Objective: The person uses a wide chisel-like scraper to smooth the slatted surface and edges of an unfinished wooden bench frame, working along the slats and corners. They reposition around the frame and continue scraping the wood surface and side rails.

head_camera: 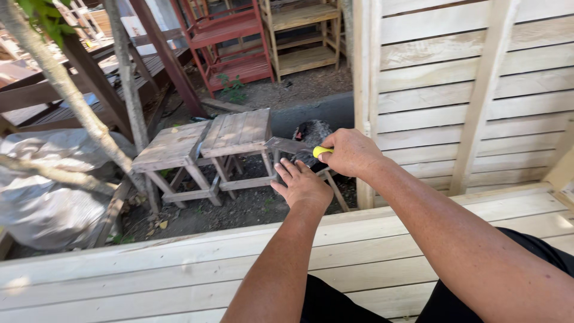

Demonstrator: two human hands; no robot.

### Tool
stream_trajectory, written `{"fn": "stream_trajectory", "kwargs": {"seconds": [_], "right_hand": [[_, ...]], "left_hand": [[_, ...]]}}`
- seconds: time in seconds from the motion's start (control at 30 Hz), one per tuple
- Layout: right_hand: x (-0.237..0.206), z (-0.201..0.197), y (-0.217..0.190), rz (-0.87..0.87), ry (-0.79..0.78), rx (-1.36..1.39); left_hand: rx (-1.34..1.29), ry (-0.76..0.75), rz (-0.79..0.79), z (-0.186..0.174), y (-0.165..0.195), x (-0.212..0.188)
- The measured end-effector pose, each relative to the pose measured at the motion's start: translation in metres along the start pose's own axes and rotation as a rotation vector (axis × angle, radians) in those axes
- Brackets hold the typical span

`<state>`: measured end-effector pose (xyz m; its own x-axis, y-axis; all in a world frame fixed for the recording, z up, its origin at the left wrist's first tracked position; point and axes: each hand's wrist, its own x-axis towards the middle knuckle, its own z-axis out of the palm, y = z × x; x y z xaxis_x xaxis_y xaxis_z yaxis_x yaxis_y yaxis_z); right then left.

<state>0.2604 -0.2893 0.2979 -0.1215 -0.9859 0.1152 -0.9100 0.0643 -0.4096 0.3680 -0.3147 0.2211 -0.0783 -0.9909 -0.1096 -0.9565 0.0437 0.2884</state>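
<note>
Outdoors, pale slatted panels (454, 90) fill the frame's right; right hand (351, 152) grips a yellow-handled scraper (293, 146) mid-frame; left hand (302, 185) hovers just below, fingers spread, empty.

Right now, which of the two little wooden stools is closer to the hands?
The right-hand stool, the one right beside the blade of the yellow-handled scraper in the right hand. The other stool stands farther left, by the tree trunk.
</note>
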Motion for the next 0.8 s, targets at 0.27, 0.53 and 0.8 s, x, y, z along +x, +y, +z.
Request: {"fn": "stream_trajectory", "kwargs": {"seconds": [0.27,0.53,0.8], "right_hand": [[0.026,0.046,-0.107,-0.228,-0.110,-0.030],[0.029,0.109,-0.227,-0.378,-0.227,-0.032],[0.040,0.123,-0.270,-0.487,-0.285,-0.084]], "left_hand": [[-0.020,0.140,-0.227,-0.052,-0.110,0.005],[-0.032,0.208,-0.416,-0.066,-0.232,-0.001],[-0.061,0.132,-0.503,-0.069,-0.266,-0.016]]}}
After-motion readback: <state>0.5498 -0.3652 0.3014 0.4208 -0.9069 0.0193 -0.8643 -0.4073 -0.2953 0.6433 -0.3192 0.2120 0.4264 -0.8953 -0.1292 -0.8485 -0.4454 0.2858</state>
